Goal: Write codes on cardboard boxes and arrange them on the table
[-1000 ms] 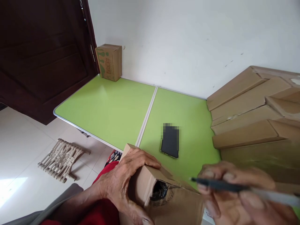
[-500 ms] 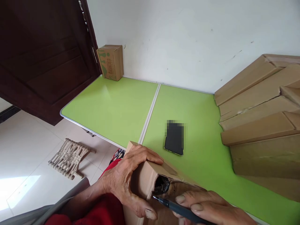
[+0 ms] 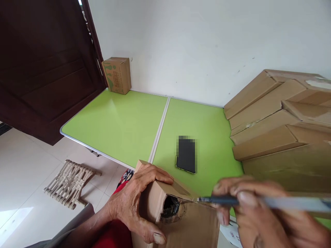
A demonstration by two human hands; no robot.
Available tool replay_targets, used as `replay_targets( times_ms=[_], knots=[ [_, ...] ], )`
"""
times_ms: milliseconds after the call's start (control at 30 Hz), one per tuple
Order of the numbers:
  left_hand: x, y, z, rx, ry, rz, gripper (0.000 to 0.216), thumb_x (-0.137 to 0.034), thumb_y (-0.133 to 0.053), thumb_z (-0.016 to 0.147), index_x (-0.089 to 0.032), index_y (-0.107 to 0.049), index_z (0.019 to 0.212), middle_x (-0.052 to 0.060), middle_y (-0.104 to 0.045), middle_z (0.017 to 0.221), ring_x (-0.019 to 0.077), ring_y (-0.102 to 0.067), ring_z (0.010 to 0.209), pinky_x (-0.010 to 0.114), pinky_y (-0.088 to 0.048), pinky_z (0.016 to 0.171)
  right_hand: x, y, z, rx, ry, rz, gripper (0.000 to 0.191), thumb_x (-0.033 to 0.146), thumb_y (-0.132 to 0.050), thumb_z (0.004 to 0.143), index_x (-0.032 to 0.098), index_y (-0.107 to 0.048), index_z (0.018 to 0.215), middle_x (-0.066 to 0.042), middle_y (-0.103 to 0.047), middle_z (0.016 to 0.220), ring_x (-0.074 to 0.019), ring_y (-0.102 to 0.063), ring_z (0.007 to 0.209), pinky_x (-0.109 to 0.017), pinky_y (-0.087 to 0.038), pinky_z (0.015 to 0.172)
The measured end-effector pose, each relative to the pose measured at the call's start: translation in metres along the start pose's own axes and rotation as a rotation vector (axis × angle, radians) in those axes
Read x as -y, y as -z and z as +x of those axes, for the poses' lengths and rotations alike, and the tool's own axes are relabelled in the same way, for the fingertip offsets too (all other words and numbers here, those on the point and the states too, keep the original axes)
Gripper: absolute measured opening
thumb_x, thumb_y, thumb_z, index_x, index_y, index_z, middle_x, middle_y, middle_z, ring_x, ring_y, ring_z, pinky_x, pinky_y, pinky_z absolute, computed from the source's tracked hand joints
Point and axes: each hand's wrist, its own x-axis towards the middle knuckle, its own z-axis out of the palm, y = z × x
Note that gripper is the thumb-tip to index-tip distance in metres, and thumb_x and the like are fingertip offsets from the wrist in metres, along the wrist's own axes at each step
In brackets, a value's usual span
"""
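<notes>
My left hand [image 3: 138,199] is clamped over the end of a brown cardboard box [image 3: 196,224], thumb on the near side and fingers across the far edge. Close to that end, the box has a ragged hole [image 3: 170,207] with a dark, blackened rim and a dark inside. My right hand [image 3: 263,210], blurred by motion, pinches a pen [image 3: 222,200] with a black grip and a pale barrel. The pen's tip points left, by the box's far top edge, to the right of the hole.
A phone [image 3: 186,155] lies on the green folding table [image 3: 124,127]. Several brown cartons [image 3: 261,127] lean at the right. A small printed carton [image 3: 117,76] stands at the back left by the dark door [image 3: 43,69]. A woven stool [image 3: 71,182] stands on the floor.
My right hand has lifted and moved right, taking the pen from beside the hole to the box's far edge. My left hand keeps its hold. The view has shifted slightly.
</notes>
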Motion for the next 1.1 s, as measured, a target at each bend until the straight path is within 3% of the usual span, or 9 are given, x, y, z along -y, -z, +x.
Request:
replay_targets(
  times_ms=[133,167,233,367,533,700,833,967,1100],
  knots=[
    [0.004,0.000,-0.005,0.002,0.026,-0.008,0.096,-0.092,-0.074,0.069,-0.024,-0.062,0.137,0.012,-0.069,0.123,0.0331,-0.066,0.109,0.047,-0.047,0.102,-0.025,-0.005,0.080,-0.047,-0.011,0.135,0.017,0.041,-0.075,0.099,0.026,-0.068,0.093,-0.002,-0.074,0.083,-0.0136,-0.066,0.057,-0.022,-0.045,0.042],
    [0.004,0.000,-0.006,0.003,0.032,-0.019,0.097,-0.094,-0.072,0.070,-0.024,-0.062,0.137,0.012,-0.068,0.123,0.0331,-0.065,0.110,0.046,-0.047,0.101,-0.037,-0.012,0.099,-0.019,-0.062,0.011,0.017,0.040,-0.071,0.100,0.025,-0.066,0.098,-0.002,-0.074,0.086,-0.0130,-0.067,0.060,-0.022,-0.049,0.047],
    [0.006,0.000,-0.008,-0.009,0.026,-0.043,0.098,-0.096,-0.068,0.071,-0.025,-0.062,0.138,0.012,-0.067,0.123,0.0328,-0.065,0.110,0.046,-0.048,0.100,-0.069,-0.029,0.128,0.176,-0.276,-0.504,0.019,0.040,-0.061,0.105,0.022,-0.062,0.100,-0.002,-0.074,0.090,-0.0116,-0.066,0.060,-0.023,-0.052,0.051],
    [0.006,0.003,-0.009,-0.022,0.001,-0.092,0.096,-0.095,-0.069,0.073,-0.028,-0.060,0.142,0.011,-0.067,0.125,0.0339,-0.065,0.115,0.047,-0.047,0.105,-0.135,-0.067,0.150,0.301,-0.446,-0.849,0.018,0.031,-0.068,0.104,0.014,-0.069,0.098,-0.007,-0.075,0.090,-0.0162,-0.071,0.070,-0.031,-0.061,0.067],
    [0.008,0.007,-0.010,-0.001,0.033,-0.134,0.100,-0.095,-0.072,0.069,-0.027,-0.061,0.142,0.013,-0.066,0.130,0.0380,-0.062,0.122,0.050,-0.048,0.107,-0.168,-0.088,0.146,0.332,-0.505,-1.121,0.030,0.036,-0.073,0.103,0.017,-0.070,0.125,-0.010,-0.072,0.126,-0.0247,-0.073,0.109,-0.046,-0.063,0.094],
    [0.011,0.007,-0.013,-0.006,0.033,-0.140,0.102,-0.095,-0.074,0.066,-0.029,-0.060,0.143,0.012,-0.065,0.129,0.0367,-0.063,0.120,0.050,-0.048,0.107,-0.151,-0.082,0.130,0.333,-0.491,-1.254,0.030,0.030,-0.064,0.108,0.014,-0.066,0.133,-0.011,-0.073,0.122,-0.0249,-0.073,0.110,-0.042,-0.060,0.096],
    [0.010,0.007,-0.016,-0.020,0.026,-0.108,0.100,-0.096,-0.068,0.072,-0.028,-0.059,0.144,0.012,-0.065,0.127,0.0355,-0.063,0.116,0.049,-0.046,0.106,-0.128,-0.060,0.095,0.186,-0.458,-1.368,0.054,0.040,-0.057,0.109,0.007,-0.048,0.152,-0.026,-0.059,0.146,-0.0358,-0.059,0.135,-0.043,-0.053,0.102],
    [0.012,0.006,-0.017,-0.024,0.011,-0.085,0.098,-0.095,-0.069,0.071,-0.027,-0.060,0.141,0.012,-0.065,0.124,0.0342,-0.063,0.112,0.048,-0.046,0.103,-0.120,-0.037,0.062,0.048,-0.595,-1.450,0.073,0.050,-0.071,0.098,-0.006,-0.052,0.140,-0.038,-0.054,0.141,-0.0525,-0.050,0.139,-0.061,-0.048,0.105],
    [0.011,0.004,-0.016,-0.006,0.024,-0.098,0.099,-0.095,-0.070,0.070,-0.027,-0.061,0.141,0.011,-0.064,0.123,0.0342,-0.061,0.113,0.047,-0.047,0.103,-0.126,-0.027,0.056,0.055,-0.677,-1.374,0.063,0.047,-0.074,0.094,-0.002,-0.060,0.130,-0.035,-0.061,0.135,-0.0496,-0.057,0.134,-0.058,-0.050,0.103]
  ],
)
